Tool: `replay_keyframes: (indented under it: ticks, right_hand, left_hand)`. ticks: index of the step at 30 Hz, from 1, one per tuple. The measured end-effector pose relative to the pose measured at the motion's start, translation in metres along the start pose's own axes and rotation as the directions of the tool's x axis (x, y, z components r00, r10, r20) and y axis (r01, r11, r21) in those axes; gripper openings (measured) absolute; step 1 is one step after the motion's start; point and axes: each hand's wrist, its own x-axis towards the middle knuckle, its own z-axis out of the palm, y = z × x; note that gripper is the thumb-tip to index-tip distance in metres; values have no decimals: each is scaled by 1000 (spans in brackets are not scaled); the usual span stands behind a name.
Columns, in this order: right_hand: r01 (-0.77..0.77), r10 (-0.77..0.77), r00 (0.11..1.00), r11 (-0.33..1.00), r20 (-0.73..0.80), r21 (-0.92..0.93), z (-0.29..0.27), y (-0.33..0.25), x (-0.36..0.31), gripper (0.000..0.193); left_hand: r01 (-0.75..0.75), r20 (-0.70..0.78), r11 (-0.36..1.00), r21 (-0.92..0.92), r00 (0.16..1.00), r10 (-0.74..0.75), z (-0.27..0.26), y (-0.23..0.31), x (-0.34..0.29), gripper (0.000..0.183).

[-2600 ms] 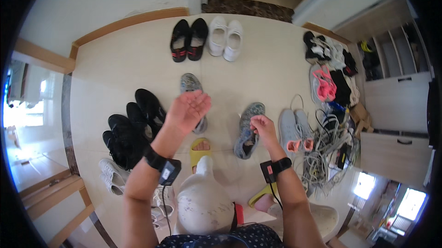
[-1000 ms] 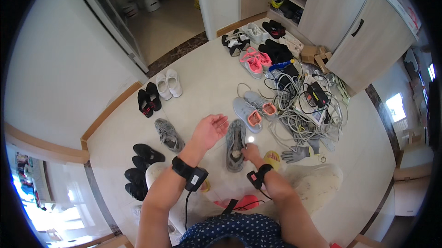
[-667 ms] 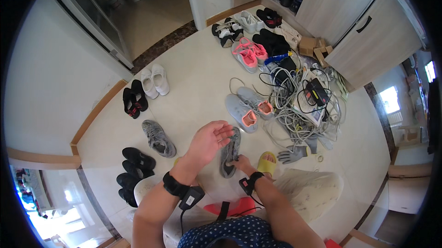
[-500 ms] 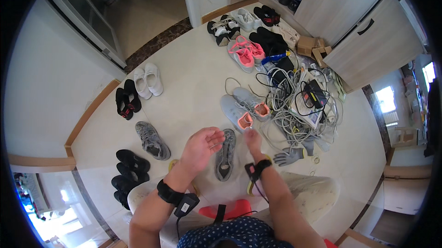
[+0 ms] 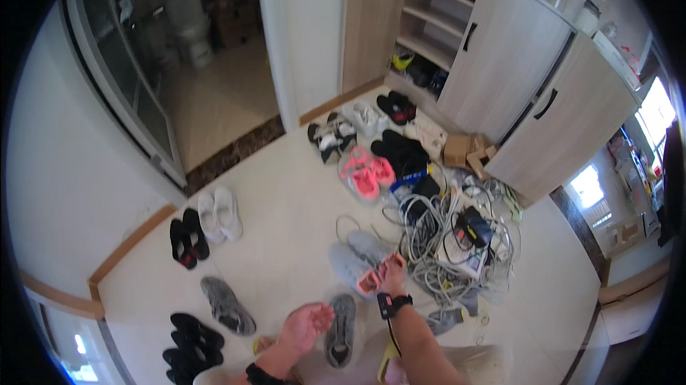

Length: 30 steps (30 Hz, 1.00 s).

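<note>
A pale blue sneaker with an orange-pink lining is seen on the cream floor, at the edge of a tangle of grey cables. Its heel end is touched by the right hand, fingers curled; whether it is actually gripped cannot be told from here. The left hand is held open, palm up, nothing in it, just beside a grey sneaker. Further out, a pink pair is noted by the wooden cupboard.
</note>
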Motion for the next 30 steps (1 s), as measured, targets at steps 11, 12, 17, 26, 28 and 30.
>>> replay_keyframes:
  ticks: [11, 12, 17, 26, 28, 30]
  right_hand:
    - [-124, 93, 980, 977, -173, -176, -21, -26, 35, 16]
    - [-134, 95, 975, 972, -200, -193, -8, -35, 31, 20]
    - [134, -312, 935, 753, -169, -644, 11, -56, 46, 58]
    - [72, -336, 935, 500, -117, -863, -63, -57, 98, 37]
    - [80, -324, 935, 583, -141, -809, -56, -57, 95, 12]
    - [100, -277, 946, 747, -170, -658, -40, -60, 85, 9]
  left_hand:
    - [10, -108, 1000, 13, 994, -9, -1, 7, 23, 18]
    - [15, -114, 1000, 14, 993, -13, -6, 6, 25, 18]
    - [23, -175, 999, 40, 984, -16, -12, 4, 28, 19]
    - [45, -211, 998, 55, 977, -32, -17, 6, 29, 15]
    - [53, -222, 998, 40, 974, -43, -17, 6, 26, 13]
    - [53, -217, 996, 68, 975, -37, -23, 2, 24, 14]
